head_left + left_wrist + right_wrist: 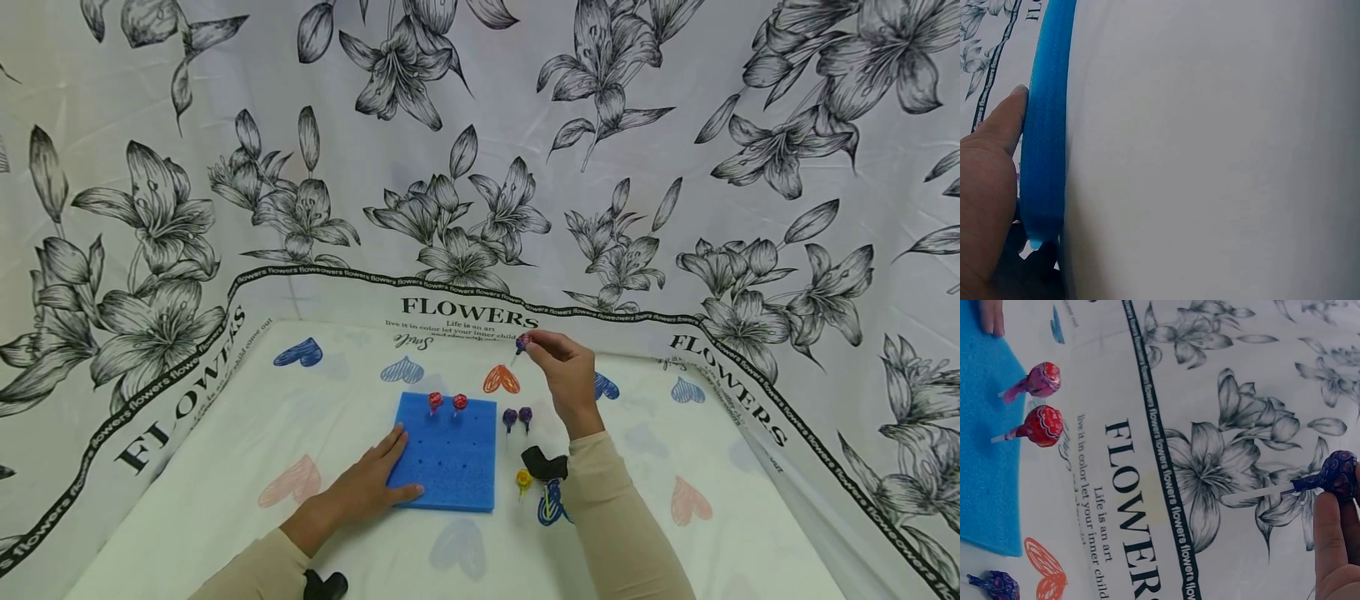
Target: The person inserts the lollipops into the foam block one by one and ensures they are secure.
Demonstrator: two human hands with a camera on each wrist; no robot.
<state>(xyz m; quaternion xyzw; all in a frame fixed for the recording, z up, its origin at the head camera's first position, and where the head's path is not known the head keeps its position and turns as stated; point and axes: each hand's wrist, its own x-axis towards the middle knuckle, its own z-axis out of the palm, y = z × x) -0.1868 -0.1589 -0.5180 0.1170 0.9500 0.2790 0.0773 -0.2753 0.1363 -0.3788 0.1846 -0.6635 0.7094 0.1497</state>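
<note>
A blue foam block (453, 454) with small holes lies on the table. Two red-wrapped lollipops (459, 403) stand in holes along its far edge. My left hand (367, 483) rests on the block's left side, fingers along the edge and thumb on the near corner. In the left wrist view, the thumb side lies against the block (1047, 125). My right hand (566, 375) pinches a purple-wrapped lollipop (1338, 475) by its head, raised beyond the block's far right corner. Its white stick shows bare in the right wrist view.
Two purple lollipops (517, 418) lie right of the block. Nearer me are a yellow lollipop (523, 481) and a black object (545, 463) beside the right sleeve. Another black object (326, 585) sits by the left sleeve. A flower-printed curtain (480, 150) hangs behind the heart-patterned cloth.
</note>
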